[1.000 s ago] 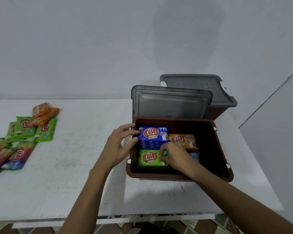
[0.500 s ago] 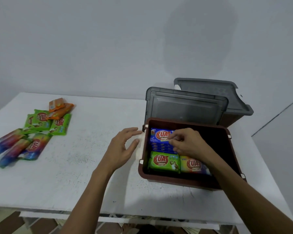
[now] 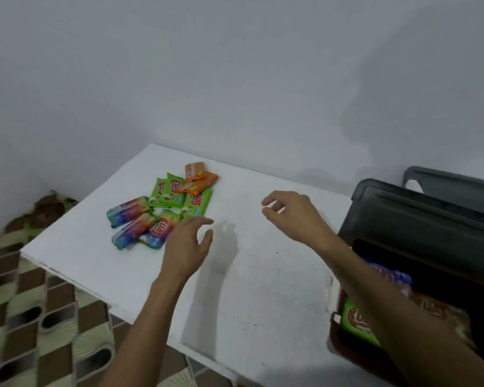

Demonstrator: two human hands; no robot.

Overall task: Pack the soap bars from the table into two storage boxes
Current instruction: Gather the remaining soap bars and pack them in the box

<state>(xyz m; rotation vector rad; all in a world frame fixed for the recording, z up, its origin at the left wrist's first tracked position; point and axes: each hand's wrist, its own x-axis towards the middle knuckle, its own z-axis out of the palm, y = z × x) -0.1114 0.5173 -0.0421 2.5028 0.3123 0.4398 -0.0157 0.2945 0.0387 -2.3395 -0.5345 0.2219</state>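
The brown storage box (image 3: 344,347) runs off the right edge, its inside dark with shadow; the right forearm (image 3: 403,317) crosses it and hides much of the green soap bar (image 3: 354,321), the blue bar (image 3: 394,276) and the orange bar (image 3: 436,308) inside, all three blurred, their labels unreadable. The grey lid (image 3: 419,216) behind the box and a second grey lid (image 3: 456,181) are cut off by the right edge. In the loose pile of soap bars (image 3: 165,208) the green packs overlap, their number unclear, and the left hand (image 3: 186,244) covers the pile's near corner. Both forearms leave the picture at the bottom
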